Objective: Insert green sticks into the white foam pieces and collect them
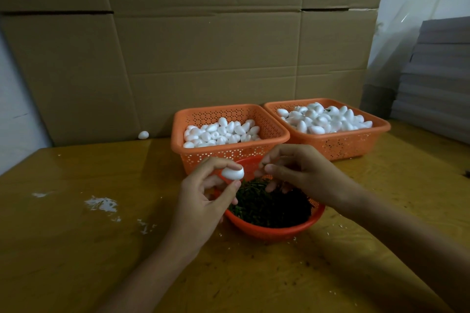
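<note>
My left hand [203,198] pinches one white egg-shaped foam piece [232,173] between thumb and fingers, above the left rim of a round orange bowl [274,230]. The bowl is full of short green sticks [267,204]. My right hand [302,173] hovers over the bowl with thumb and forefinger pinched together, a small green stick tip just showing at the fingertips [264,165]. The foam piece and the right fingertips are a short gap apart. Behind the bowl stand two orange baskets of white foam pieces, left [178,132] and right [381,126].
A wooden table [101,249] carries white foam crumbs [101,204] at the left. One loose foam piece [143,134] lies by the cardboard wall [203,46]. Grey stacked sheets [437,79] stand at the right.
</note>
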A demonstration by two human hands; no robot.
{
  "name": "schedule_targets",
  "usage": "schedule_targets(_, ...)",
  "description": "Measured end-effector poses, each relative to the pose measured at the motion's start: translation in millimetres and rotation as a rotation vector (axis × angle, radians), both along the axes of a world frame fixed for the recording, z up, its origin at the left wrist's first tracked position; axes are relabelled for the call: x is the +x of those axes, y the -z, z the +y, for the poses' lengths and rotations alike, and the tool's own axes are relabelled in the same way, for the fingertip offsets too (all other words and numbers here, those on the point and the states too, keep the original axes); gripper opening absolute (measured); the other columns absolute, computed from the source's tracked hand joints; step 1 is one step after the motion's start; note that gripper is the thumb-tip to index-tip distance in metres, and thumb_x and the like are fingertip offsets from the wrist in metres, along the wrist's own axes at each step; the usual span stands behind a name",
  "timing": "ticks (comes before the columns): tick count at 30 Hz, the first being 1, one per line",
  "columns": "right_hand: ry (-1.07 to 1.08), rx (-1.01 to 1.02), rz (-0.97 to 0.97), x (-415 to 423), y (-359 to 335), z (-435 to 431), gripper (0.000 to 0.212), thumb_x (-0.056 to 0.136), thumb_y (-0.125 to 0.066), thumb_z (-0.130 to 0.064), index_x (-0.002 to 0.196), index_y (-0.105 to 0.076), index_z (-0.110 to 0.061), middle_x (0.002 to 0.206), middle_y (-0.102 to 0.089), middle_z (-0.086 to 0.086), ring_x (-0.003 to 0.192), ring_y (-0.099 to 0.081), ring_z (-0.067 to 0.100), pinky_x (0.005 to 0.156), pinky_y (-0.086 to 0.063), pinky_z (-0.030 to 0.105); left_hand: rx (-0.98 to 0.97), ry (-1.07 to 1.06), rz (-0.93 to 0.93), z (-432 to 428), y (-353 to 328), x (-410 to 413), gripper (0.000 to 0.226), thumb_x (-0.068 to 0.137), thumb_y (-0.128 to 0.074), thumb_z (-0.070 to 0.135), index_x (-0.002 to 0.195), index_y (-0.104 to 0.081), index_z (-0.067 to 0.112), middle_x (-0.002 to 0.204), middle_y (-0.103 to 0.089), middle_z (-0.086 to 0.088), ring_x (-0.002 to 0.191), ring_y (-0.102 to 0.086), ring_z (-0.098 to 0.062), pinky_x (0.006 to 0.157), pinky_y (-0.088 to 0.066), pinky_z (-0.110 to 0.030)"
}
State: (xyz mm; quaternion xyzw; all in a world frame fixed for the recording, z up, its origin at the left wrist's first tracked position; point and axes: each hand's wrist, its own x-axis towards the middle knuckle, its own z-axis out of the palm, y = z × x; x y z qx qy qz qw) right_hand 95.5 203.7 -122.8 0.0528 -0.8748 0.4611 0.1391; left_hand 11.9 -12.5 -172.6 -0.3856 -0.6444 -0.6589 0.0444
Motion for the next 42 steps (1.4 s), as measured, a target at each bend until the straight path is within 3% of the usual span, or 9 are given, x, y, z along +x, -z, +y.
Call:
schedule_targets(4,0.031,0.058,0.051,0.9,-1.1,1.5,0.004,0.094,-0.071,-0.021,0.096,-0.075,-0.022,0.099,-0.073,-0.010,0.091,-0.071,0.011,0.072,-0.062,0.033,0.017,0.004,0.016,1.8,-0.8,0.7,0.031,0.090,-0.075,-0.006,0.103,-0.074,0.022,0.106,-0.067,-0.002,0.076,-0.071,-0.019,0.048,-0.049,-0.014)
schedule_targets(8,0.018,-0.037,0.043,1.9,-1.3,1.9,0.004,0.094,-0.072,-0.018,0.093,-0.075,-0.021,0.091,-0.072,-0.002,0.079,-0.067,0.008,0.066,-0.056,0.023,-0.005,-0.021,0.018,2.0,-0.3,-0.2,0.030,0.089,-0.078,-0.001,0.105,-0.076,0.023,0.107,-0.063,0.003,0.079,-0.069,-0.020,0.050,-0.050,-0.019)
schedule_targets(11,0.016,-0.051,0.034,1.2,1.0,2.3,0.001,0.095,-0.072,-0.016,0.095,-0.073,-0.017,0.089,-0.072,0.001,0.080,-0.070,0.018,0.066,-0.058,0.026,-0.025,-0.033,0.030,0.9,-0.2,-0.4,0.031,0.088,-0.080,0.003,0.105,-0.077,0.029,0.107,-0.062,0.004,0.084,-0.069,-0.022,0.053,-0.052,-0.022)
schedule_targets(17,0.015,0.116,0.027,0.6,6.1,-0.9,0.008,0.095,-0.072,-0.014,0.097,-0.067,-0.019,0.091,-0.076,-0.001,0.077,-0.072,0.017,0.067,-0.060,0.031,-0.041,-0.029,0.037,0.4,-1.9,2.1,0.035,0.087,-0.082,0.009,0.104,-0.076,0.039,0.106,-0.060,0.010,0.094,-0.069,-0.020,0.054,-0.055,-0.026)
schedule_targets(21,0.006,0.149,0.023,1.0,6.8,-1.6,0.013,0.094,-0.073,-0.009,0.097,-0.064,-0.018,0.092,-0.079,-0.008,0.076,-0.073,0.014,0.065,-0.061,0.030,-0.029,-0.036,0.061,0.0,-2.5,2.6,0.028,0.083,-0.084,0.019,0.103,-0.076,0.037,0.100,-0.062,0.008,0.087,-0.069,-0.022,0.056,-0.054,-0.023)
schedule_targets(25,-0.021,0.139,0.003,1.9,7.0,-0.2,0.013,0.093,-0.073,-0.007,0.096,-0.064,-0.016,0.094,-0.080,-0.008,0.076,-0.075,0.016,0.068,-0.064,0.040,-0.015,-0.050,0.063,0.8,-0.6,2.6,0.024,0.082,-0.085,0.019,0.101,-0.074,0.028,0.097,-0.069,0.003,0.089,-0.071,-0.024,0.068,-0.063,-0.043)
schedule_targets(31,-0.076,0.016,-0.018,3.0,2.9,1.0,0.013,0.095,-0.072,-0.011,0.103,-0.062,-0.011,0.100,-0.081,-0.001,0.079,-0.077,0.024,0.062,-0.059,0.028,0.040,-0.034,-0.011,0.0,-3.8,5.5,0.018,0.090,-0.080,0.028,0.103,-0.069,0.032,0.098,-0.074,0.001,0.069,-0.073,-0.018,0.048,-0.050,-0.018)
schedule_targets(36,-0.124,-0.037,0.014,7.0,-3.5,1.0,0.014,0.098,-0.068,-0.010,0.108,-0.059,-0.008,0.105,-0.080,0.004,0.080,-0.076,0.028,0.062,-0.060,0.032,0.044,-0.019,-0.052,0.6,-3.6,2.8,0.022,0.091,-0.078,0.031,0.109,-0.065,0.031,0.105,-0.077,0.001,0.072,-0.076,-0.022,0.043,-0.048,-0.020)
schedule_targets(42,-0.132,0.117,0.114,9.5,-2.8,-5.0,0.012,0.099,-0.067,-0.011,0.104,-0.057,-0.011,0.099,-0.080,0.001,0.073,-0.077,0.022,0.060,-0.062,0.038,0.022,-0.016,-0.041,-1.3,-3.9,2.9,0.019,0.088,-0.075,0.040,0.105,-0.068,0.036,0.096,-0.078,0.001,0.070,-0.076,-0.019,0.039,-0.048,-0.024)
